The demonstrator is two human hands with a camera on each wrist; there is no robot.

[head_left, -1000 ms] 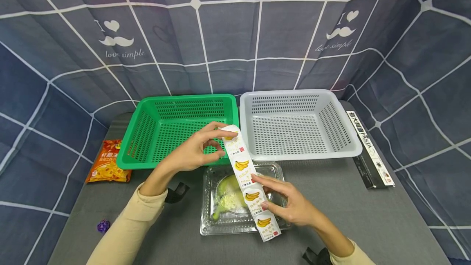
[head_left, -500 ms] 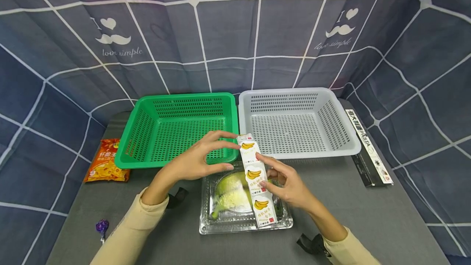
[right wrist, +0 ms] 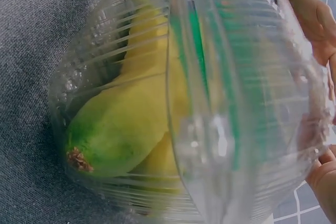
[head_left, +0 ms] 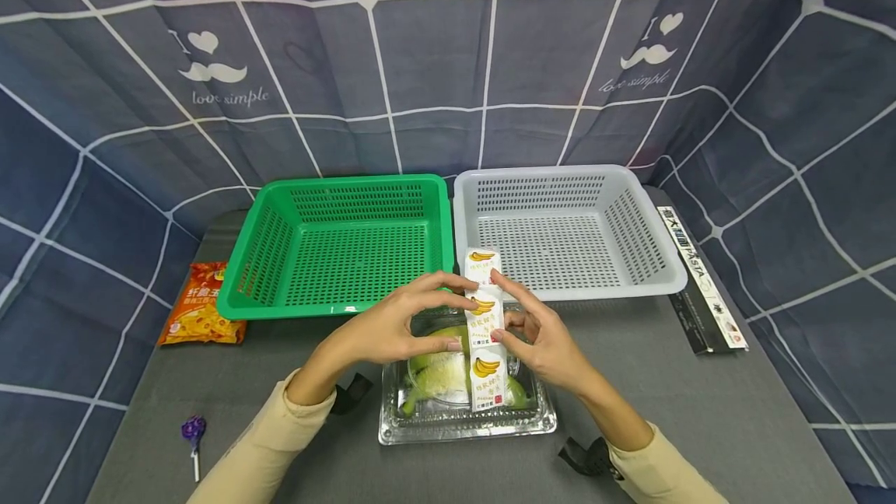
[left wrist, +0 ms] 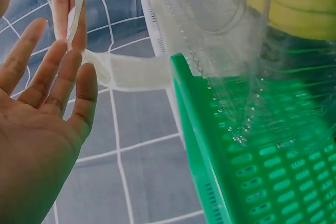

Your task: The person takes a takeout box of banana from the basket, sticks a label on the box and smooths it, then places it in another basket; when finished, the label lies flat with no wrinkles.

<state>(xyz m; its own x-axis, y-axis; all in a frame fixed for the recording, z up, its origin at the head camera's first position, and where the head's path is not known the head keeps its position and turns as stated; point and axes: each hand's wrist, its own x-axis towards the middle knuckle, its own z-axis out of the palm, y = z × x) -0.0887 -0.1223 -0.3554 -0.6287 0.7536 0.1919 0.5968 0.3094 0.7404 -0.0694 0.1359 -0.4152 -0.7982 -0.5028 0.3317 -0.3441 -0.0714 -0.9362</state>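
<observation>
Grid-patterned curtain [head_left: 434, 53] behind; banana-label strip [head_left: 484, 330] over the clear container [head_left: 409, 433].
Long axis points away from the person, toward the pale basket [head_left: 574, 292]; right hand [head_left: 549, 344] pinches its edge, left hand [head_left: 392, 325] loosely spread.

Soft light, glare on container [right wrist: 215, 137]

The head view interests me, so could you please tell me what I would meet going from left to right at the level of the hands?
Orange snack bag, left hand, strip of banana labels, right hand, black-and-white pasta box.
</observation>
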